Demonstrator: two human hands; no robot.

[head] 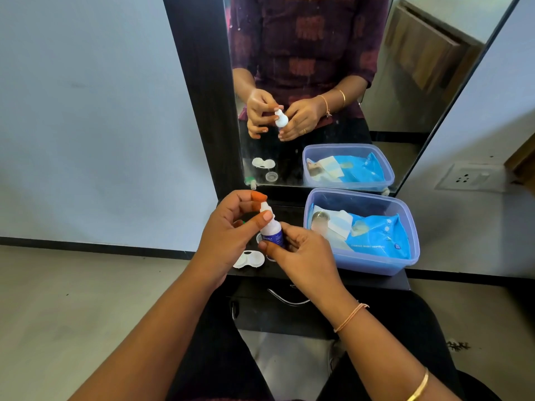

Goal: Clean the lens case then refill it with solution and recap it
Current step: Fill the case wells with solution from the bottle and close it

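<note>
Our right hand (304, 256) grips the solution bottle (272, 234) by its body, which is probably soft, and our left hand (228, 227) pinches its top. The lens case (249, 259) lies on the desk (362, 280) under our hands. It looks light and smooth.

Bright, even light; sharp centre, wide-angle bending at edges.

White "CARING BABY" on the blue pack (379, 238); label on the bottle (273, 233) unreadable

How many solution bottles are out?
1: the solution bottle, left hand at its cap, right hand round its body. The mirror shows its reflection; the tub may hide others.
</note>
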